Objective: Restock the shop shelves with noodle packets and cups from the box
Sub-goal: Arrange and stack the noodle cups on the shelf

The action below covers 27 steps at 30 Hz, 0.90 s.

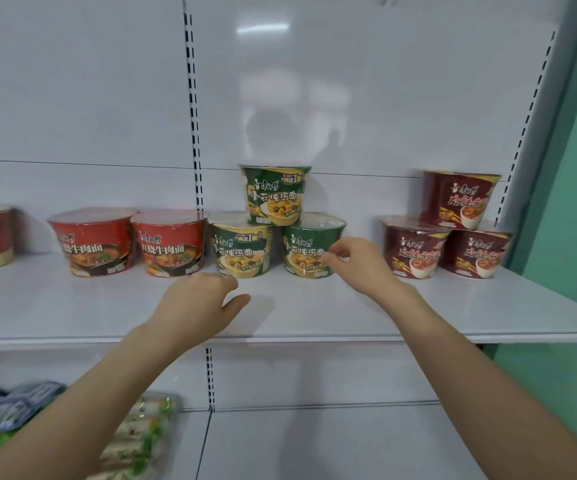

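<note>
Left hand (197,299) hovers loosely curled, holding nothing, above white shelf (314,317), just before lower left green cup (240,245). Right hand (356,263) half-curled, fingertips (330,254) at lower right green cup (309,244); contact cannot be told. Top green cup (275,195) sits beyond and between both hands. All upright, lids up, labels forward.

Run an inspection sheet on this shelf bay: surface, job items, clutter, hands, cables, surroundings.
Surface: white shelf, cups along the back.
Job's things: three green cups stacked two plus one; three dark red cups stacked likewise at right; red cups in a row at left. No box in view.
Clutter: packets on the lower shelf, left.
Grippers: left hand over the shelf, holding nothing; right hand with fingertips at the right green cup, contact unclear.
Cables: nothing seen.
Surroundings: white back panel; green wall.
</note>
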### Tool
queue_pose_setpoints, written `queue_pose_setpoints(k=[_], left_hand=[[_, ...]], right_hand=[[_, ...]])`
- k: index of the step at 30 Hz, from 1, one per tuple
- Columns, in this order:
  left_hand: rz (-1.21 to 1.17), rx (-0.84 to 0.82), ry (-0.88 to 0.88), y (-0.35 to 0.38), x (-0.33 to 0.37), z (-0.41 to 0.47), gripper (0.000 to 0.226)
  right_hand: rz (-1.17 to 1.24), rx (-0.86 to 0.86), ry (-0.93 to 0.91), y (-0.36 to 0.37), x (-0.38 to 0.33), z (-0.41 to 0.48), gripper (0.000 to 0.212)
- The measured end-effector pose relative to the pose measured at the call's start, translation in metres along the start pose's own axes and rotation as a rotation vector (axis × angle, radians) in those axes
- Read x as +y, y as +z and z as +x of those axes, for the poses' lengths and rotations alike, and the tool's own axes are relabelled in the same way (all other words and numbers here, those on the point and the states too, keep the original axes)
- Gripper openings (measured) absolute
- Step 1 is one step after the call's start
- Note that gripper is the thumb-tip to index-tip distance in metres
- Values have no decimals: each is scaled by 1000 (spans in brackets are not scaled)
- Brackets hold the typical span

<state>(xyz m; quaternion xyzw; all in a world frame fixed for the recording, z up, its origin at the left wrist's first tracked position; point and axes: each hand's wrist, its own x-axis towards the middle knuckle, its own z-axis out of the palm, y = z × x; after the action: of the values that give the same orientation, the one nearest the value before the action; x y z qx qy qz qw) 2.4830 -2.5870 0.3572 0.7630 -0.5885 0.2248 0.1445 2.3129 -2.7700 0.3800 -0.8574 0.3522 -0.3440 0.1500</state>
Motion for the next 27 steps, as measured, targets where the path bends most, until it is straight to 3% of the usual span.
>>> queue_pose_setpoints(k=[7, 13, 16, 19, 27], left_hand=[[5, 25, -30, 16, -37, 41, 34], [43, 113, -34, 22, -55, 76, 38], [58, 117, -23, 22, -59, 93, 41], [50, 158, 8, 22, -64, 108, 46], [-71, 145, 118, 24, -72, 123, 32]], right_hand=[[-43, 19, 66, 5, 31, 34, 32], [-66, -105, 206, 21, 54, 42, 66], [-72, -169, 244, 31, 55, 43, 71], [4, -196, 291, 39, 56, 48, 79], [243, -217, 305, 51, 56, 58, 100]])
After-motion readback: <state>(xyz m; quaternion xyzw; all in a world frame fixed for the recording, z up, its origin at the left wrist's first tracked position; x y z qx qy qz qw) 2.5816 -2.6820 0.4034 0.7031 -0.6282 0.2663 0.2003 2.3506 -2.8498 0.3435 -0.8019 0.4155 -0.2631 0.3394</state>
